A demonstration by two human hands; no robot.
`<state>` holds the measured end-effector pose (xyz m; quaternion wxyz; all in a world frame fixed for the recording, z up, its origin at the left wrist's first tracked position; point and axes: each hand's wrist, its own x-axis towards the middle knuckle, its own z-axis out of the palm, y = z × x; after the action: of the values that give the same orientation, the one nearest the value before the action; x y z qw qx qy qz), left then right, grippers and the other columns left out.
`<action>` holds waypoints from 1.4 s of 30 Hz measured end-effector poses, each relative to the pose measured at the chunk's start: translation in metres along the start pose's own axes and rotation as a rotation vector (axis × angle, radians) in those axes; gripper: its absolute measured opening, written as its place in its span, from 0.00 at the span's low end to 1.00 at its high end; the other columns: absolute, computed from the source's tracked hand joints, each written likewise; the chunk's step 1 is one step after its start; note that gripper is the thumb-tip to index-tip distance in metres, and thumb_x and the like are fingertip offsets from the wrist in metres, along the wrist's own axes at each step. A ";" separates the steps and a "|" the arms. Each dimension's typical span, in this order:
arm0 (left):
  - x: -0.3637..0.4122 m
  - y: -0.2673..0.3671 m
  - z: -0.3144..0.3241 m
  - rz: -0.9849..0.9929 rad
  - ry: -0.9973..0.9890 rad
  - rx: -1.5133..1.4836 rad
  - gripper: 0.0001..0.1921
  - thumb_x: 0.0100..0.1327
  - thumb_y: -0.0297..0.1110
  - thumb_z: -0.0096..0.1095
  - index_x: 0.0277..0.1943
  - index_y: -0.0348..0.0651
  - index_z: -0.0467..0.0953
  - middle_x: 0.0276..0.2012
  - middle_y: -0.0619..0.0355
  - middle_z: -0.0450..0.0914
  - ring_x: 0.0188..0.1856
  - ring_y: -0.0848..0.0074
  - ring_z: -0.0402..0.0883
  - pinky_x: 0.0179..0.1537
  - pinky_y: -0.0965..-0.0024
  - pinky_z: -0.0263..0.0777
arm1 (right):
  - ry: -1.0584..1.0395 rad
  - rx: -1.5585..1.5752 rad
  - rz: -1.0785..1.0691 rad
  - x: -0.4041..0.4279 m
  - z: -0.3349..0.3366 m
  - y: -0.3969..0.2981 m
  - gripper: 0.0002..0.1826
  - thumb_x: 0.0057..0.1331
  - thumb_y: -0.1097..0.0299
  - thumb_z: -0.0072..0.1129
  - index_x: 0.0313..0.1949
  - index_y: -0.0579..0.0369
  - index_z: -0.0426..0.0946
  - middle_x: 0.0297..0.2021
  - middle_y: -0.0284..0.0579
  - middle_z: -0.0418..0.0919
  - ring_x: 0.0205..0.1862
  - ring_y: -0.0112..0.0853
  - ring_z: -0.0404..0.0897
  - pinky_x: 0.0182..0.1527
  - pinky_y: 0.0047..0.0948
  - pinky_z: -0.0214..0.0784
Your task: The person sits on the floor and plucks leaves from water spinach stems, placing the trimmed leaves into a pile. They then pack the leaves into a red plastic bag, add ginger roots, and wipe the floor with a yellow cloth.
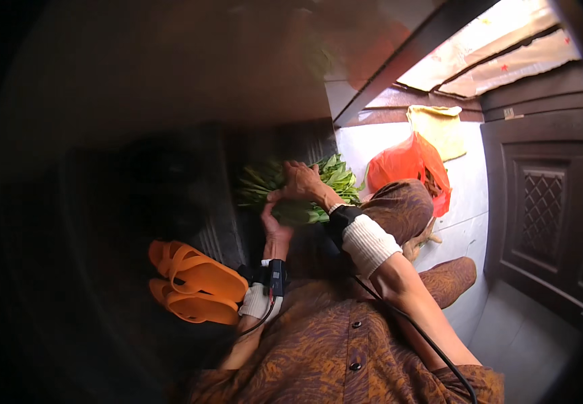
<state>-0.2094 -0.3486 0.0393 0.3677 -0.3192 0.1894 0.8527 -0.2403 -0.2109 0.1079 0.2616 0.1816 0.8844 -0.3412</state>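
Observation:
A thick bunch of leafy greens (339,179) lies across in front of me, its stems to the left and most leaves to the right. My right hand (301,181) grips it from above, fingers bent over the middle. From the near side, my left hand (275,227) holds the bunch with its palm turned up. Some dark, blurred leaves (294,212) sit between the two hands. Part of my left hand's fingers is hidden by the greens and the shadow.
Orange sandals (203,275) rest on a dark step beside my left forearm. Past my knee, a red plastic bag (397,164) with brown contents stands on pale floor tiles (465,212), near a yellow cloth (435,131). A dark panelled door (541,202) is at right. Cables run along both arms.

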 end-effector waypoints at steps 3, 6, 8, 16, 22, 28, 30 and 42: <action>-0.002 -0.005 0.014 -0.005 -0.058 0.003 0.15 0.56 0.40 0.52 0.42 0.40 0.74 0.42 0.56 0.77 0.47 0.68 0.74 0.52 0.64 0.66 | 0.103 -0.057 -0.044 -0.017 -0.015 0.001 0.59 0.35 0.33 0.64 0.58 0.66 0.57 0.52 0.58 0.66 0.57 0.47 0.63 0.56 0.55 0.50; -0.007 0.004 0.030 0.027 -0.224 0.038 0.13 0.55 0.38 0.52 0.39 0.41 0.76 0.36 0.57 0.78 0.41 0.70 0.75 0.48 0.66 0.68 | 0.244 -0.095 -0.094 -0.048 -0.049 -0.016 0.59 0.33 0.36 0.66 0.58 0.66 0.57 0.48 0.58 0.67 0.55 0.47 0.65 0.54 0.51 0.53; -0.014 0.003 0.046 -0.062 -0.308 0.005 0.16 0.47 0.36 0.59 0.40 0.40 0.75 0.29 0.60 0.75 0.33 0.74 0.73 0.41 0.68 0.69 | 0.350 -0.076 -0.139 -0.074 -0.068 -0.014 0.60 0.31 0.38 0.69 0.58 0.65 0.55 0.47 0.58 0.66 0.53 0.48 0.65 0.51 0.46 0.55; -0.100 -0.030 0.197 0.132 -0.609 0.579 0.33 0.44 0.34 0.59 0.56 0.34 0.64 0.49 0.52 0.72 0.50 0.65 0.73 0.54 0.66 0.67 | 0.899 0.120 -0.381 -0.186 -0.121 -0.004 0.66 0.26 0.49 0.76 0.62 0.63 0.47 0.53 0.59 0.59 0.55 0.51 0.60 0.56 0.46 0.50; -0.146 -0.124 0.294 -0.045 -0.975 0.910 0.31 0.54 0.40 0.58 0.58 0.34 0.61 0.51 0.51 0.70 0.52 0.66 0.72 0.53 0.65 0.69 | 1.236 0.185 -0.384 -0.275 -0.181 0.060 0.65 0.27 0.54 0.76 0.61 0.64 0.45 0.53 0.58 0.56 0.55 0.51 0.59 0.56 0.48 0.50; -0.168 -0.214 0.355 -0.199 -1.443 1.247 0.35 0.56 0.45 0.59 0.61 0.34 0.56 0.55 0.53 0.67 0.55 0.70 0.67 0.56 0.69 0.61 | 1.338 0.844 -0.709 -0.341 -0.211 0.124 0.44 0.47 0.72 0.67 0.60 0.60 0.50 0.49 0.49 0.68 0.51 0.36 0.70 0.51 0.33 0.66; -0.204 -0.252 0.362 -0.209 -1.529 1.307 0.47 0.52 0.52 0.62 0.66 0.35 0.45 0.61 0.49 0.57 0.62 0.66 0.56 0.62 0.66 0.51 | 1.356 0.736 -0.530 -0.388 -0.209 0.155 0.38 0.50 0.76 0.65 0.59 0.59 0.55 0.49 0.44 0.71 0.48 0.29 0.72 0.50 0.27 0.67; -0.219 -0.381 0.298 0.067 -1.831 1.847 0.68 0.40 0.70 0.62 0.62 0.20 0.30 0.62 0.25 0.41 0.65 0.43 0.43 0.64 0.56 0.46 | 1.492 1.759 -0.592 -0.446 -0.101 0.250 0.27 0.53 0.71 0.61 0.52 0.59 0.65 0.43 0.43 0.74 0.41 0.30 0.75 0.43 0.29 0.71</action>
<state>0.0701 -0.0430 0.3711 0.4236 0.7497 0.3924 0.3234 0.2065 -0.0287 0.3060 -0.6207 0.2413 0.2883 -0.6880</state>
